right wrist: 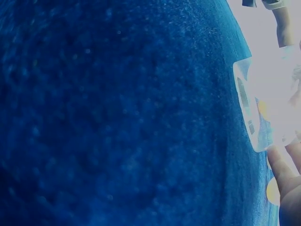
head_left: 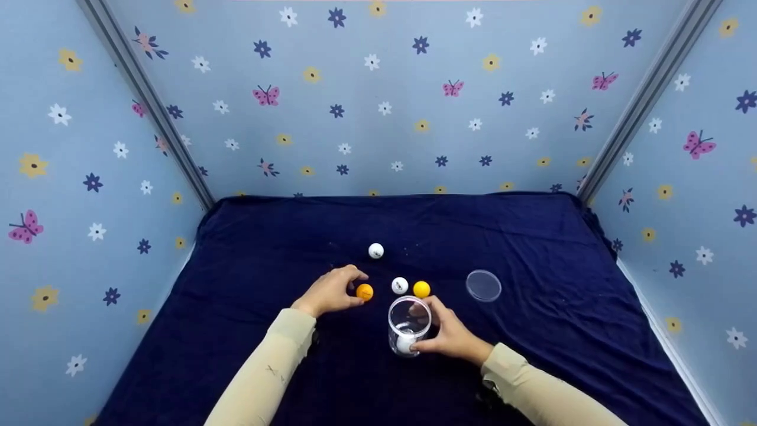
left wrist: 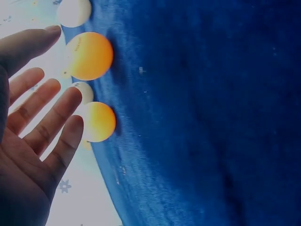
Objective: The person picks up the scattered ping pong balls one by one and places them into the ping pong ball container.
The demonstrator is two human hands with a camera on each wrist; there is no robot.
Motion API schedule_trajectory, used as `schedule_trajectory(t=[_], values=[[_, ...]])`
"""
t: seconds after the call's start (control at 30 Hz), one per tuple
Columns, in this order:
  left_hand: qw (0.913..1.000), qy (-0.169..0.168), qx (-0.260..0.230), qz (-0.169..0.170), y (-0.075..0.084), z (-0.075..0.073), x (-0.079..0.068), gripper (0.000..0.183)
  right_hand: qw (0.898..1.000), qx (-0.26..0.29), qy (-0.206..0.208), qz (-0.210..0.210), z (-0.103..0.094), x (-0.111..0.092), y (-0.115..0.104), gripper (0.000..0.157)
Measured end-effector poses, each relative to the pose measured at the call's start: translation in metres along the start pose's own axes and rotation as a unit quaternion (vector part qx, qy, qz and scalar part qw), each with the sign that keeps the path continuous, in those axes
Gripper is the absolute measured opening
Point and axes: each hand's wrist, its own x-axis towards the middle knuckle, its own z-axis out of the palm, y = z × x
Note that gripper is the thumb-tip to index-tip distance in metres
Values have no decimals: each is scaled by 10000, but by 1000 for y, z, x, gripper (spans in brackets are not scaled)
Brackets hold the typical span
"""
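My left hand, thumb and fingers parted, reaches around an orange ball on the dark blue cloth. In the left wrist view the fingers are spread and relaxed, with a gap to the nearest orange ball. My right hand grips a clear, lidless plastic jar from its right side, thumb in front and fingers behind. Inside the jar, at its bottom, lies a white ball. Only part of that jar shows at the right edge of the right wrist view.
Just beyond the jar sit a white ball and a yellow-orange ball. Another white ball lies farther back. A clear round lid rests on the cloth to the right. Patterned walls enclose the back and sides.
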Motion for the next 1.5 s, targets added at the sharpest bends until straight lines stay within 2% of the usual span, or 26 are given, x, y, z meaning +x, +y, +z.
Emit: schedule_trajectory(t=[0.37,0.73,0.8,0.9,1.0,1.07,1.13,1.3,1.5], values=[[9993,-67,316,-208,-3,10,6,55,10000,-43,48,-42,0,1,1,74],[9987,-138,467,-121,-7,19,9,52,10000,-44,61,64,0,0,1,75],[9990,-107,429,47,-13,21,11,49,10000,-14,61,53,0,0,0,75],[9985,11,443,309,-39,37,20,47,10000,29,54,-17,1,0,1,74],[9986,-14,361,391,-49,43,24,45,9999,78,57,-34,1,1,2,74],[9988,-26,339,362,-42,40,23,44,10000,63,51,-37,1,1,2,74],[9992,-95,232,298,-27,30,18,43,10000,71,56,-6,1,1,2,74],[9993,-167,300,147,-10,22,14,42,10000,68,48,7,1,0,1,74],[9991,-142,362,181,-4,18,15,41,10000,57,25,-46,1,0,1,74]])
